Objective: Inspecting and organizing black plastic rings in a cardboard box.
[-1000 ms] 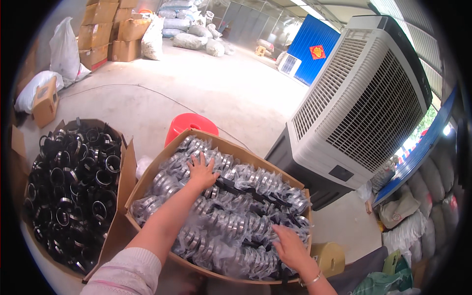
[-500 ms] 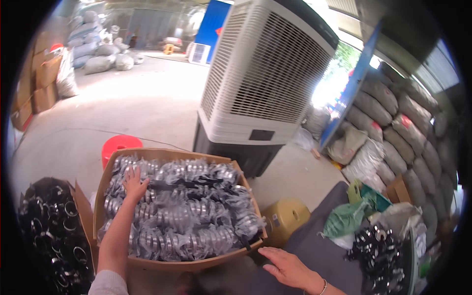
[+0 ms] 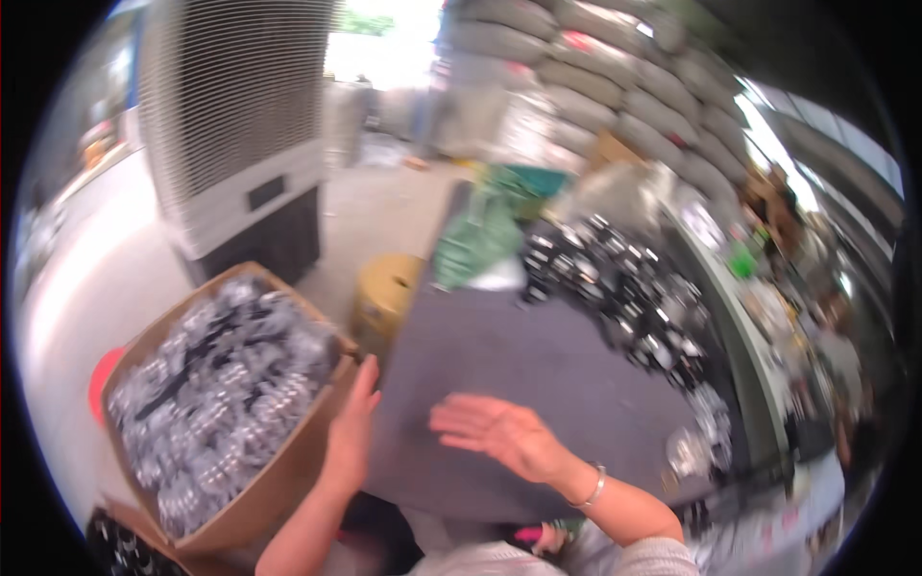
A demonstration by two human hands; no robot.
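My left hand (image 3: 353,427) is beside the right wall of a cardboard box (image 3: 274,485), its fingers stretched out and holding nothing. The box is full of silver ring-shaped metal parts (image 3: 226,384) wrapped in clear plastic. Over the dark grey tabletop (image 3: 519,350) hovers my right hand (image 3: 504,437), empty, fingers extended, slightly smeared by motion. A heap of loose black and silver metal parts (image 3: 629,302) lies on the far right of the table, with some plastic-wrapped parts (image 3: 696,442) nearer its right edge.
A green woven bag (image 3: 480,230) lies on the table's far left. A yellow stool (image 3: 384,298) stands between box and table; a red stool (image 3: 103,384) is behind the box. Beyond are a large air cooler (image 3: 235,115) and stacked sacks (image 3: 595,82). Black parts (image 3: 134,552) fill a lower-left box.
The view has swung right toward the table. My left hand has left the wrapped parts and come to the box's right side. My right hand is now farther over the tabletop.
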